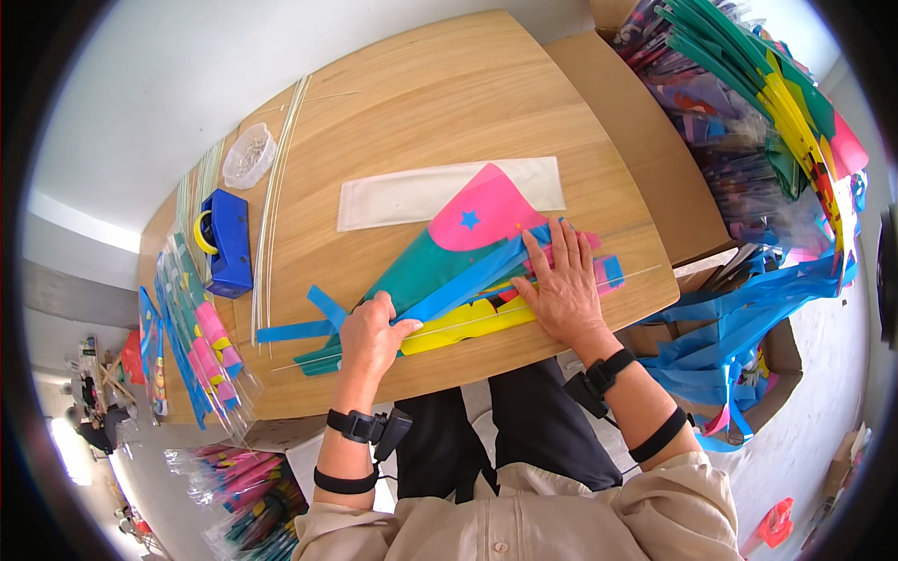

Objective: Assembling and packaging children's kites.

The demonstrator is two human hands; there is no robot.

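Left hand (368, 332) clamped on narrow end of folded kite (449, 271) near counter (421, 103) front edge; right hand (561, 285) flat, fingers apart, pinning wide end against sliding.

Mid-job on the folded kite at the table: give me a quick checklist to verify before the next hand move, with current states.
1. Left hand gripping the narrow end of the folded kite: ok.
2. Right hand pressed flat on the kite's wide end: ok.
3. Kite fully on the wooden table: ok.
4. Thin white rod lying along the kite: ok; whether it is attached, cannot tell.
5. Blue tape dispenser within the left hand's reach: ok, probably.
6. White sleeve lying flat behind the kite: ok.
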